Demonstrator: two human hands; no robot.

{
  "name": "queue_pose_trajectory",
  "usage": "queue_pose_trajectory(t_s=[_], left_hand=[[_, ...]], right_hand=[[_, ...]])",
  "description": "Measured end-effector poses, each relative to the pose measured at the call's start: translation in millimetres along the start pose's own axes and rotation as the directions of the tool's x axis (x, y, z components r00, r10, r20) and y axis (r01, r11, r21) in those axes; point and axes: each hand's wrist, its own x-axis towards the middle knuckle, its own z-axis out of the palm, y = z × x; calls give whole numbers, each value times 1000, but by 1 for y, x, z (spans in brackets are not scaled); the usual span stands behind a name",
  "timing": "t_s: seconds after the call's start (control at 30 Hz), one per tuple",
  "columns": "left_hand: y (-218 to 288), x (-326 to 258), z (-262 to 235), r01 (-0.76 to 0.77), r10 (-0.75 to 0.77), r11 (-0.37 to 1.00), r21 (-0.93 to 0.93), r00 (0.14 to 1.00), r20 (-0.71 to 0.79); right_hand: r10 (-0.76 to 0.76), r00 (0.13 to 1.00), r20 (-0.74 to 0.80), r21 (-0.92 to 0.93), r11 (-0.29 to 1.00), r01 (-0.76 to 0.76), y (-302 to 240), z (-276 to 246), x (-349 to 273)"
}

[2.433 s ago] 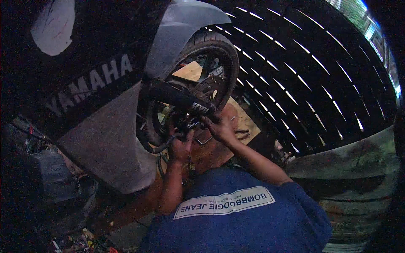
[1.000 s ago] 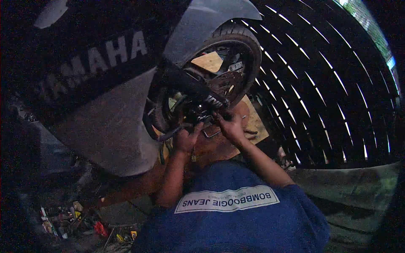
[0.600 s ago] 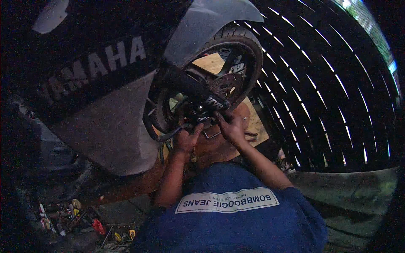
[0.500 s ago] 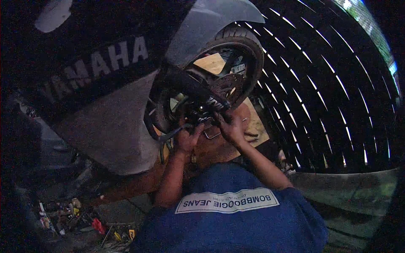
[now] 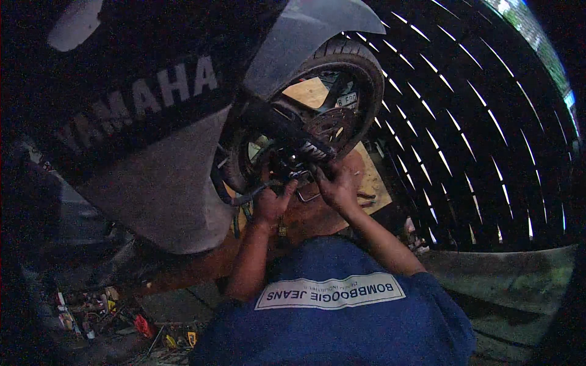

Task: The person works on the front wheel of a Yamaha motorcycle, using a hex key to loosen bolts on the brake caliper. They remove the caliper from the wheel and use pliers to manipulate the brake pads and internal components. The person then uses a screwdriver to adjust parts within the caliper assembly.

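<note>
The motorcycle's front wheel (image 5: 373, 91) stands ahead of me, with its brake disc (image 5: 336, 125) and dark fork leg (image 5: 284, 125) facing me. Below the fork's lower end is a dark brake caliper (image 5: 292, 178), and a black hose (image 5: 247, 196) runs to it from the left. My left hand (image 5: 271, 201) is closed around the caliper's near left side, thumb up. On the other side, my right hand (image 5: 336, 188) has its fingers bent together by the fork's end; what they pinch is hidden. A thin bent metal loop (image 5: 309, 197) hangs between the hands.
The grey and black fairing (image 5: 165, 177) fills the left. Beneath the wheel lies a brown board (image 5: 375, 180) with a small dark tool (image 5: 366, 199) on it. Scattered tools and parts (image 5: 107, 308) lie at lower left. A dark slatted wall (image 5: 476, 140) rises at right.
The whole view has shifted slightly. Both hands stay at the caliper in nearly the same pose.
</note>
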Motion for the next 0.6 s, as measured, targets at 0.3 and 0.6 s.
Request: queue_pose_trajectory(t_s=[0.3,0.6], left_hand=[[-5,-1,-1,-8,8,1000,5,999,-33],[6,3,-4,-63,60,993,104,998,33]], right_hand=[[-193,980,-45,-430,889,156,-1,-2,-5],[-5,1000,-29,-145,989,0,-46,-16,-4]])
